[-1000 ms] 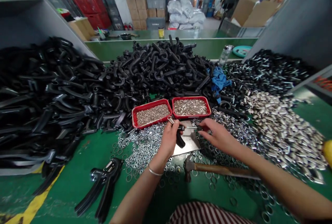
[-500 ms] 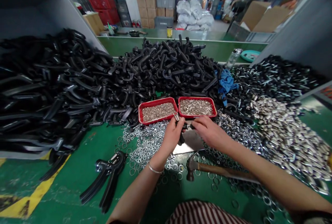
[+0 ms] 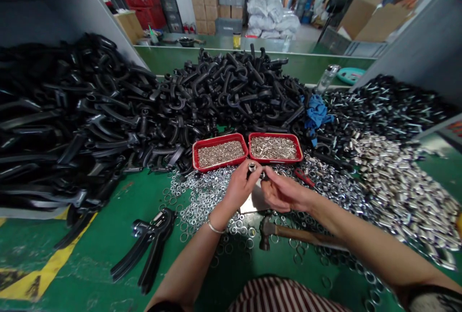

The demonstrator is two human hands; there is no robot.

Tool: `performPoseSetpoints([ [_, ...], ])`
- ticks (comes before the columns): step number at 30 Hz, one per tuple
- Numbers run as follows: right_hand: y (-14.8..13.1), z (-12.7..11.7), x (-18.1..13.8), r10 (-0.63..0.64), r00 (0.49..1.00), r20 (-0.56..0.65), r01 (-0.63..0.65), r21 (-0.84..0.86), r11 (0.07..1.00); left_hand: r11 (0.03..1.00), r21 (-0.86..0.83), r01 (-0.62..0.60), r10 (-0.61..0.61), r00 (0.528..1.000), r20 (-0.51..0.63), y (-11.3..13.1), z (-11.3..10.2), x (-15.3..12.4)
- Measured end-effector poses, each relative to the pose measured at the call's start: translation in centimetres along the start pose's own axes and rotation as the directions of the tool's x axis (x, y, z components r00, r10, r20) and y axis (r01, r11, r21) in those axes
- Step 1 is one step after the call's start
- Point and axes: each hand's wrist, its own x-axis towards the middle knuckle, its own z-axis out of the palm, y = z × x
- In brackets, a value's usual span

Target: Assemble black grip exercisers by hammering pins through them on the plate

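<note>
Two bare hands meet just in front of the left red tray [image 3: 194, 154], which we take as the reference for all positions.

- Far left of the tray, and also behind it: a heap of black plastic handles [image 3: 61, 124].
- Front-left of the tray, well apart: one assembled black hand gripper [image 3: 147, 249], lying flat on the green table [image 3: 90, 259].
- Directly in front of the tray: loose steel washers and nuts [image 3: 200, 196].
- At the tray's front right corner: left hand [image 3: 238, 186], fingers curled round a small black part [image 3: 251, 168], thumb on top. A thin bracelet [image 3: 215, 228] sits on that wrist.
- Just right of that corner: right hand [image 3: 283, 194], thumb and forefinger pressed together in a pinch on the metal end of the same part.
- Below the hands, in front of the tray: grey metal plate [image 3: 249, 204].
- Further in front of the tray: hammer [image 3: 288, 233], head pointing left, wooden handle passing under the right forearm.
- Touching the tray's right side: second red tray [image 3: 301, 151]. Both hold small silvery pieces.
- Well right of the tray: blue cloth [image 3: 317, 112] and a heap of silver sleeves [image 3: 397, 191].
</note>
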Motion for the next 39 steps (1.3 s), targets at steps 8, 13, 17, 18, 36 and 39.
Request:
performPoseSetpoints([
  [8, 0.8, -0.1, 0.5, -0.541, 0.762, -0.356, -0.043, -0.862, 0.506, 0.976, -0.041, 0.214, -0.214, 0.977, 0.007, -1.4, 0.3, 0.4],
  [13, 1.9, -0.5, 0.1, -0.244, 0.953, -0.177, 0.089, -0.607, 0.789, 0.993, 0.0, 0.116, -0.116, 0.991, 0.063, -0.3, 0.5, -0.2],
  [17, 2.1, -0.7, -0.4, -0.214, 0.955, -0.205, 0.098, -0.461, 0.882, 0.983, -0.031, 0.18, -0.178, 0.982, 0.066, -0.1, 0.6, -0.1],
  [18, 2.1, -0.6, -0.5, -0.276, 0.922, -0.271, 0.125, -0.465, 0.876, 0.98, -0.05, 0.194, -0.192, 0.98, 0.046, -0.1, 0.7, 0.0],
  [36, 1.1, 0.3, -1.3, -0.316, 0.91, -0.269, 0.177, -0.437, 0.882, 0.999, 0.048, -0.017, 0.017, 1.0, -0.005, 1.3, 0.3, -0.4],
  [39, 1.8, 0.8, -1.4, -0.323, 0.903, -0.282, 0.218, -0.345, 0.913, 0.996, 0.086, -0.008, 0.006, 1.0, 0.018, 1.3, 0.3, -0.5],
])
